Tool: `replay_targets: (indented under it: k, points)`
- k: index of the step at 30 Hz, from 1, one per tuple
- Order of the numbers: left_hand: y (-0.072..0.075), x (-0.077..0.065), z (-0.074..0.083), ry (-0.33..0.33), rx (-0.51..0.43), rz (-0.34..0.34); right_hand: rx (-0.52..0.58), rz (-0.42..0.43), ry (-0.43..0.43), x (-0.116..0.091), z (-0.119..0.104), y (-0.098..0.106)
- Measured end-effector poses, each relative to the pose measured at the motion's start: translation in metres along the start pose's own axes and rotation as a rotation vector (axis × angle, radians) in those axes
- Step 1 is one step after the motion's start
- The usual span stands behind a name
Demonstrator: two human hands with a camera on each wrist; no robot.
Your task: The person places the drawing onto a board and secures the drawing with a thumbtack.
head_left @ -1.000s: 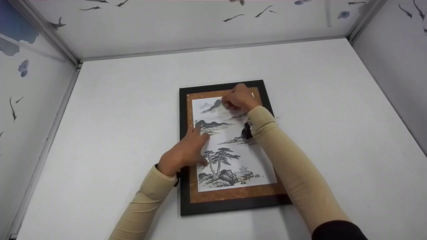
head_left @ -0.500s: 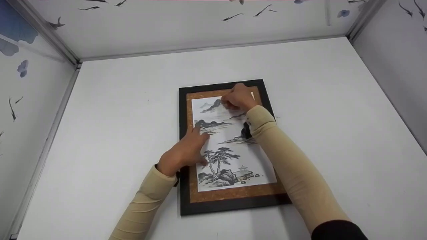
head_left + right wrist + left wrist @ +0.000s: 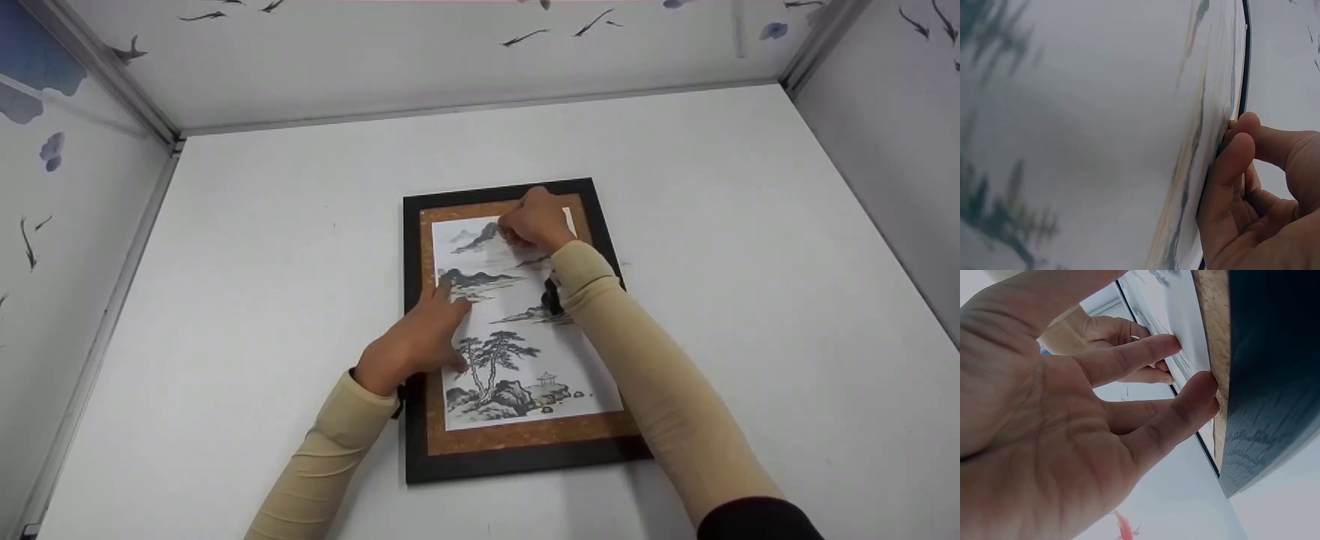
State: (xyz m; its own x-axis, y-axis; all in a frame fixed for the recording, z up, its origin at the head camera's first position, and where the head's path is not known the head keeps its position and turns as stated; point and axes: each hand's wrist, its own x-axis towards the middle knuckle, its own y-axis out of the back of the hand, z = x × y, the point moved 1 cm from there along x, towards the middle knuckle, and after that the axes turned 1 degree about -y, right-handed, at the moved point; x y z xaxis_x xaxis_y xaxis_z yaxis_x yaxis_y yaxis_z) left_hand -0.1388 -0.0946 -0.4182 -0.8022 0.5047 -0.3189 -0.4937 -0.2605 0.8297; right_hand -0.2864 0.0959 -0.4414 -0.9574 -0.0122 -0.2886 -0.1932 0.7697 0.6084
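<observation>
A black-framed board [image 3: 418, 466] with a brown, cork-like face lies on the white table. On it is a white sheet printed with an ink landscape [image 3: 491, 352] of mountains, pines and a pavilion. My left hand [image 3: 412, 341] rests on the sheet's left side. Its spread, nearly straight fingers [image 3: 1154, 430] touch the sheet and the brown border in the left wrist view. Near the top edge my right hand [image 3: 538, 221] bends over the sheet. Its thumb and curled fingers [image 3: 1221, 191] come together close at the surface; I cannot tell what is between them.
White partition walls [image 3: 420, 60] with painted fish and flowers stand behind the table [image 3: 262, 262] and along both sides. Beige sleeves [image 3: 660, 360] cover both forearms. The right forearm crosses over the board's right side, hiding part of the frame and sheet.
The right wrist and forearm have shifted very slightly left. Both hands keep their places on the sheet, and the board stays put.
</observation>
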Motion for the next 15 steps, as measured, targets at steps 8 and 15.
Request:
replay_targets:
  k: [8,15]
  points:
    - [-0.001,0.0,-0.001,0.001,-0.005,0.005,0.025,0.024,0.066,-0.002,0.009,-0.005]
    - [-0.001,-0.001,-0.002,0.0,-0.005,0.005,-0.002,0.042,0.098,-0.015,0.016,0.007]
